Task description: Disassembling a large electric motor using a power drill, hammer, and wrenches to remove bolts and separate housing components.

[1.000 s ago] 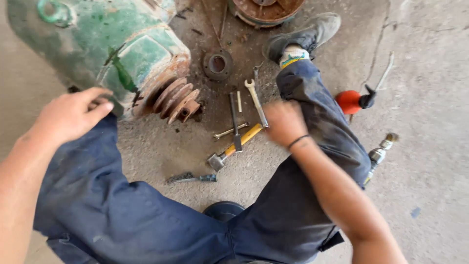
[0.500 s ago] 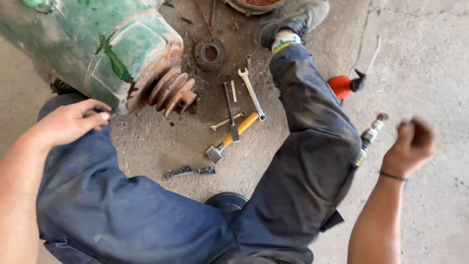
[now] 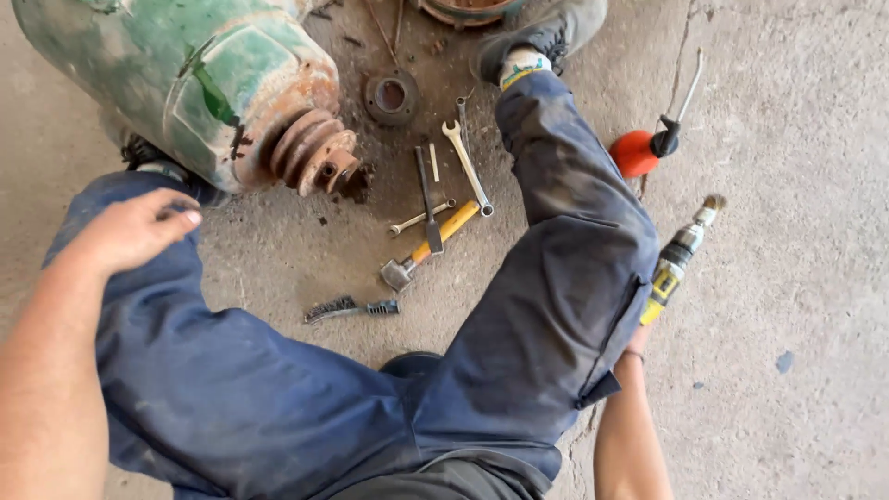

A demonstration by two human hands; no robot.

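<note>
Drill point(image 3: 681, 255) lies beside right knee, bare concrete beyond.

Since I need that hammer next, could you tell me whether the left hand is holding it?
No: the left hand rests empty on the knee, while the hammer lies on the floor.

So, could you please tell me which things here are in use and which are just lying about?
In use: yellow drill, at the right hand; green motor, near the left hand.
Lying about: hammer, spanners, wire brush, red oil can, metal ring.
</note>
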